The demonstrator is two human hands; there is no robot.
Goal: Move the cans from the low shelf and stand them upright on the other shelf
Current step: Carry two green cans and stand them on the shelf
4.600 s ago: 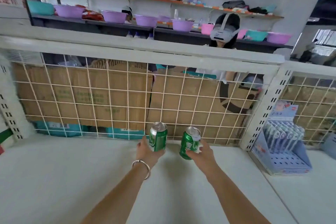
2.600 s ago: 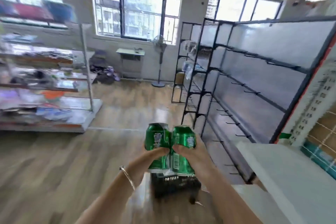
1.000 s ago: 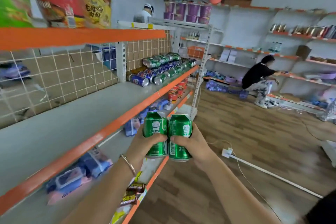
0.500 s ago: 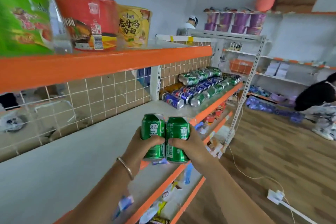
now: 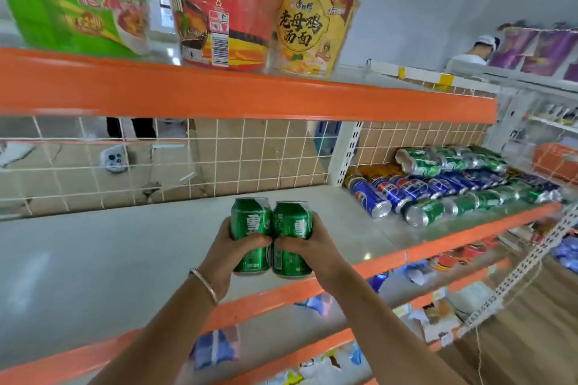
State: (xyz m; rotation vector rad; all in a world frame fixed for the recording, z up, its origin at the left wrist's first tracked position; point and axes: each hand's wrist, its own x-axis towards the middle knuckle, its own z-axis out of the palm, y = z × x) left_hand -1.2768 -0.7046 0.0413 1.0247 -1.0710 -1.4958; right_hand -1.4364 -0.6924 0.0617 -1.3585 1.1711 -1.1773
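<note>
Held upright, side by side & touching: left green can (image 5: 250,236) gripped in left hand (image 5: 226,255), right green can (image 5: 292,239) in right hand (image 5: 309,248), fingers curled round each, thumbs across fronts. Vs half a sec earlier: same grip, but cans now nearer, over front part of grey shelf (image 5: 93,259) w/ orange edge, not yet set down. Lying cans (image 5: 438,187) further right on same shelf. Noodle cups (image 5: 225,9) on shelf above, closer than before.
</note>
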